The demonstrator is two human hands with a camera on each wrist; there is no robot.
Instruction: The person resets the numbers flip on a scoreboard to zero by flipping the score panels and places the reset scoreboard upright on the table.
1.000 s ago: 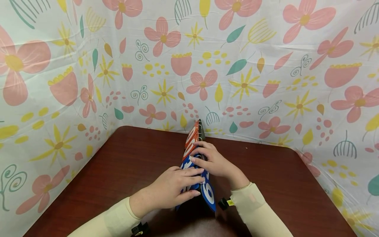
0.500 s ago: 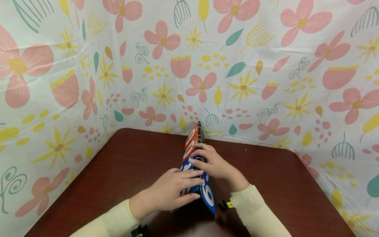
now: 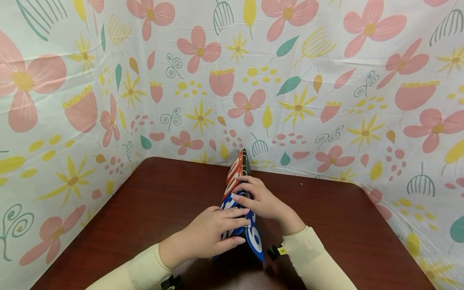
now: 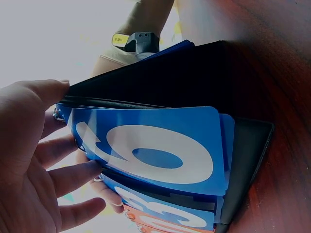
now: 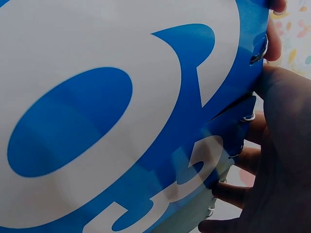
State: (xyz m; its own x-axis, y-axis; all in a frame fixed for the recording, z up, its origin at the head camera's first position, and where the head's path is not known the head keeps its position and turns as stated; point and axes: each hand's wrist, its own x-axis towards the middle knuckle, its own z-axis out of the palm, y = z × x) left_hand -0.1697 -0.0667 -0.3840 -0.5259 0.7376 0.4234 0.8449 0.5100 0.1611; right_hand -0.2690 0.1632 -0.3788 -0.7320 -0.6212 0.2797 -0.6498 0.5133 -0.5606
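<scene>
A tabletop flip scoreboard stands like a tent at the table's middle, with blue and red number cards hung from metal rings along its ridge. On the near part of the ridge my left hand holds it, fingers across the rings. The left wrist view shows that thumb at the ridge's end, above a blue card with a white numeral. Farther along, my right hand has its bent fingers over the ridge. In the right wrist view its fingertips are at the ring edge.
Around the scoreboard spreads a dark reddish-brown table. A white flower-patterned cloth hangs behind it and along the sides. A small black wrist camera sits at the right sleeve, another wrist camera at the left.
The scene has shifted slightly down in the head view since the oldest frame. Both hands keep their places on the scoreboard.
</scene>
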